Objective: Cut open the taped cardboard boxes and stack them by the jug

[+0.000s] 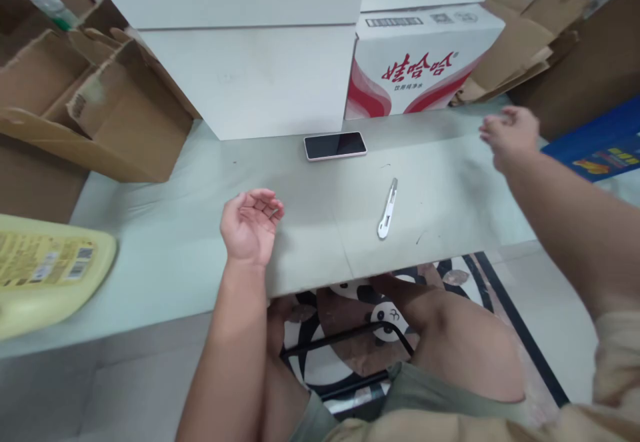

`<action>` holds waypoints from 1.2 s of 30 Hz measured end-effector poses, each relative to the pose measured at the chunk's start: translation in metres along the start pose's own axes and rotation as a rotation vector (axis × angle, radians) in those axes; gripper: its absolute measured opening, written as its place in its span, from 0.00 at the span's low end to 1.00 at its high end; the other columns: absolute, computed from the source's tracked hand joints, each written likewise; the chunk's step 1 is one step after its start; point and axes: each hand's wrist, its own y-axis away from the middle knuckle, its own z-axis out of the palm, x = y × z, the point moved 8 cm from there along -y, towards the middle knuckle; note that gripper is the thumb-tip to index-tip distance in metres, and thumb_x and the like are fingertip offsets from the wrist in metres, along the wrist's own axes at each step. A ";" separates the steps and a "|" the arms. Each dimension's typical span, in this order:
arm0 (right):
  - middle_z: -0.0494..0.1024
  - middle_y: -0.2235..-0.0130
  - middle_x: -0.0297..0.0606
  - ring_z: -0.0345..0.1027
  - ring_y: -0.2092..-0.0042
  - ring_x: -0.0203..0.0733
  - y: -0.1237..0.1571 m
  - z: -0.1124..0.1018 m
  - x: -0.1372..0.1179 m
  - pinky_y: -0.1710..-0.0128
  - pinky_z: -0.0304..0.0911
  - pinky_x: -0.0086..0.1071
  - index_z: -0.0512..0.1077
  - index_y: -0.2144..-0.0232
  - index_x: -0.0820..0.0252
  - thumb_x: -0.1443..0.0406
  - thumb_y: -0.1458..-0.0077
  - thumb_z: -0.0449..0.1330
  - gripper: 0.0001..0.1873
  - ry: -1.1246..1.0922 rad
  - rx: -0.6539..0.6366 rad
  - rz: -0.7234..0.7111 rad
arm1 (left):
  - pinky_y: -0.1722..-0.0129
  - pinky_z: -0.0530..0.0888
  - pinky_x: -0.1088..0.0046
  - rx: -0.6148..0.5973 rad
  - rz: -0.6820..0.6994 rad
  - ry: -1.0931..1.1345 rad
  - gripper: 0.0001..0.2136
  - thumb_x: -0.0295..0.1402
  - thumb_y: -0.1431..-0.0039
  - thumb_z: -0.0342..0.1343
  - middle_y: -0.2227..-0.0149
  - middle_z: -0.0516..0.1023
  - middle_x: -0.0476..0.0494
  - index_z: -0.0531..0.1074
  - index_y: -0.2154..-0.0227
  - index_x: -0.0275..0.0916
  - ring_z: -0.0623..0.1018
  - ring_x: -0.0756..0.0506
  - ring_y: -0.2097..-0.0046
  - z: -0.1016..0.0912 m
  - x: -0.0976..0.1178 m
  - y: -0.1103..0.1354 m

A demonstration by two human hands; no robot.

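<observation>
Head view: both hands empty above the table
Left hand loosely curled, holding nothing; right hand blurred, fingers unreadable; utility knife untouched between them.

1. Table: pale grey-green top, seen from above, its near edge over patterned floor.
2. Phone: laid flat, dark screen up, near the back.
3. Utility knife: white, laid flat in front of the phone.
4. White box: stood at the back.
5. Printed carton: red-lettered, placed beside the white box.
6. Brown cartons: open, at the left.
7. Yellow container: laid at the left edge.
</observation>
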 end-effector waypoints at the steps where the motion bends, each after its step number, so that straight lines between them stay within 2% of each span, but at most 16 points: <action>1: 0.81 0.62 0.46 0.72 0.69 0.29 0.014 0.008 0.011 0.67 0.66 0.33 0.71 0.53 0.68 0.77 0.47 0.64 0.18 -0.009 -0.064 0.010 | 0.69 0.75 0.73 -0.004 0.004 0.000 0.16 0.43 0.46 0.55 0.76 0.76 0.43 0.77 0.77 0.37 0.77 0.49 0.72 -0.001 0.002 -0.001; 4: 0.78 0.71 0.35 0.70 0.71 0.30 0.056 0.018 0.044 0.67 0.67 0.31 0.71 0.61 0.62 0.75 0.47 0.66 0.12 -0.024 -0.228 0.044 | 0.69 0.75 0.73 -0.021 0.005 0.007 0.15 0.44 0.47 0.56 0.75 0.76 0.42 0.78 0.77 0.37 0.76 0.48 0.72 -0.001 0.005 0.000; 7: 0.78 0.72 0.34 0.70 0.71 0.33 0.085 0.015 0.057 0.67 0.68 0.31 0.72 0.65 0.60 0.74 0.48 0.67 0.10 -0.019 -0.325 0.051 | 0.69 0.75 0.72 -0.036 0.001 0.017 0.16 0.45 0.46 0.56 0.75 0.76 0.42 0.77 0.77 0.38 0.76 0.48 0.72 0.000 0.006 0.002; 9: 0.78 0.72 0.34 0.72 0.68 0.36 0.097 0.011 0.051 0.66 0.69 0.32 0.73 0.65 0.59 0.72 0.49 0.67 0.09 -0.005 -0.374 0.027 | 0.69 0.75 0.72 -0.038 0.006 0.036 0.16 0.46 0.46 0.56 0.75 0.75 0.43 0.76 0.77 0.38 0.76 0.48 0.72 0.001 0.006 0.005; 12: 0.78 0.71 0.33 0.73 0.65 0.39 0.116 0.012 0.027 0.63 0.70 0.35 0.74 0.65 0.58 0.69 0.51 0.66 0.09 0.051 -0.475 -0.055 | 0.70 0.74 0.73 -0.035 0.023 0.083 0.15 0.46 0.47 0.57 0.75 0.74 0.44 0.75 0.77 0.37 0.76 0.49 0.73 0.000 0.009 0.011; 16: 0.78 0.69 0.34 0.72 0.65 0.40 0.151 0.033 -0.008 0.63 0.70 0.37 0.73 0.65 0.57 0.62 0.52 0.66 0.11 0.148 -0.637 -0.210 | 0.71 0.73 0.75 -0.030 0.035 0.146 0.09 0.40 0.53 0.59 0.75 0.72 0.47 0.74 0.76 0.38 0.75 0.50 0.73 -0.008 0.019 0.020; 18: 0.78 0.69 0.34 0.71 0.67 0.39 0.177 0.056 -0.025 0.63 0.70 0.38 0.74 0.64 0.57 0.59 0.52 0.66 0.14 0.194 -0.728 -0.313 | 0.70 0.73 0.76 -0.021 0.051 0.165 0.06 0.32 0.59 0.61 0.75 0.72 0.49 0.72 0.75 0.39 0.75 0.51 0.73 -0.016 0.028 0.024; 20: 0.77 0.70 0.34 0.70 0.67 0.40 0.211 0.087 -0.043 0.62 0.70 0.39 0.74 0.62 0.58 0.56 0.51 0.64 0.16 0.223 -0.834 -0.428 | 0.70 0.72 0.77 -0.010 0.084 0.170 0.09 0.26 0.64 0.62 0.74 0.72 0.52 0.69 0.76 0.40 0.74 0.52 0.73 -0.025 0.039 0.027; 24: 0.79 0.67 0.37 0.71 0.66 0.42 0.299 0.164 -0.092 0.58 0.71 0.42 0.75 0.61 0.57 0.58 0.47 0.61 0.13 0.237 -1.014 -0.691 | 0.70 0.70 0.78 0.031 0.160 0.177 0.12 0.25 0.67 0.64 0.73 0.72 0.53 0.67 0.77 0.39 0.73 0.54 0.73 -0.049 0.064 0.029; 26: 0.81 0.65 0.39 0.73 0.64 0.43 0.348 0.206 -0.122 0.56 0.72 0.42 0.74 0.56 0.56 0.61 0.46 0.60 0.14 0.222 -1.095 -0.805 | 0.70 0.69 0.78 0.063 0.188 0.186 0.13 0.26 0.67 0.64 0.72 0.72 0.53 0.66 0.77 0.39 0.73 0.54 0.73 -0.063 0.076 0.029; 29: 0.82 0.64 0.36 0.76 0.62 0.43 0.422 0.265 -0.170 0.53 0.73 0.41 0.69 0.43 0.55 0.66 0.46 0.59 0.26 0.200 -1.189 -0.959 | 0.70 0.69 0.78 0.121 0.217 0.211 0.14 0.25 0.66 0.64 0.72 0.70 0.54 0.64 0.77 0.40 0.71 0.55 0.73 -0.084 0.090 0.028; 31: 0.82 0.62 0.35 0.77 0.61 0.40 0.464 0.296 -0.205 0.51 0.73 0.40 0.60 0.34 0.55 0.68 0.45 0.58 0.36 0.189 -1.176 -1.067 | 0.70 0.68 0.79 0.158 0.230 0.225 0.14 0.25 0.65 0.63 0.72 0.69 0.54 0.63 0.76 0.40 0.70 0.55 0.73 -0.096 0.096 0.027; 33: 0.79 0.62 0.32 0.79 0.59 0.40 0.496 0.324 -0.234 0.51 0.72 0.44 0.51 0.29 0.52 0.68 0.42 0.53 0.40 0.268 -1.127 -1.167 | 0.70 0.68 0.78 0.184 0.239 0.234 0.13 0.25 0.64 0.62 0.72 0.68 0.54 0.63 0.76 0.40 0.70 0.55 0.73 -0.105 0.100 0.027; 35: 0.76 0.60 0.31 0.79 0.52 0.46 0.514 0.349 -0.253 0.49 0.71 0.51 0.45 0.27 0.50 0.67 0.41 0.49 0.42 0.433 -1.071 -1.213 | 0.70 0.68 0.78 0.175 0.243 0.232 0.13 0.25 0.62 0.62 0.72 0.68 0.53 0.62 0.75 0.40 0.71 0.54 0.72 -0.107 0.101 0.027; 36: 0.75 0.58 0.33 0.77 0.47 0.49 0.518 0.359 -0.259 0.48 0.69 0.53 0.47 0.27 0.54 0.67 0.41 0.48 0.40 0.484 -1.051 -1.218 | 0.69 0.68 0.78 0.163 0.244 0.224 0.13 0.25 0.61 0.62 0.71 0.68 0.53 0.62 0.75 0.40 0.71 0.54 0.72 -0.107 0.101 0.027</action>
